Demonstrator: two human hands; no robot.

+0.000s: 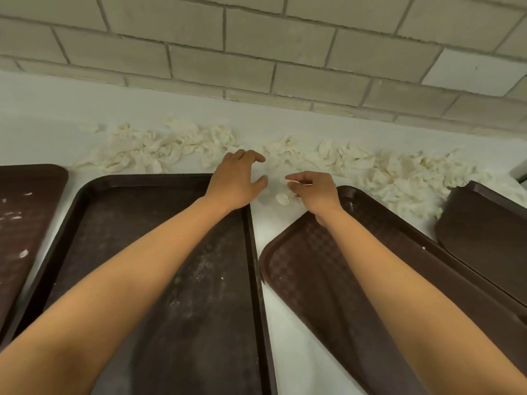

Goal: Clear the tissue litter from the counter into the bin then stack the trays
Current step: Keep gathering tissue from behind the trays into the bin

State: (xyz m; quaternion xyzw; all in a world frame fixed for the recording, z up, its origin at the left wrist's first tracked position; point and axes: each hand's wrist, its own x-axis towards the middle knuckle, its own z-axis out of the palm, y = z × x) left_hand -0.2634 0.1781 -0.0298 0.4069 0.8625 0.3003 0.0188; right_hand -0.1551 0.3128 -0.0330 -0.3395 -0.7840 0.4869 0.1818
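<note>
Crumpled white tissue litter lies in a long band along the back of the white counter, thickest at the right. Several dark brown trays lie side by side: one at the far left, a large one under my left forearm, an angled one under my right forearm, and one at the far right. My left hand hovers past the large tray's far corner, fingers spread and loosely bent, holding nothing. My right hand pinches a small tissue piece between the trays.
A grey tiled wall rises right behind the counter. Crumbs and white smears dot the left and middle trays. A narrow strip of bare counter runs between the two middle trays. No bin is in view.
</note>
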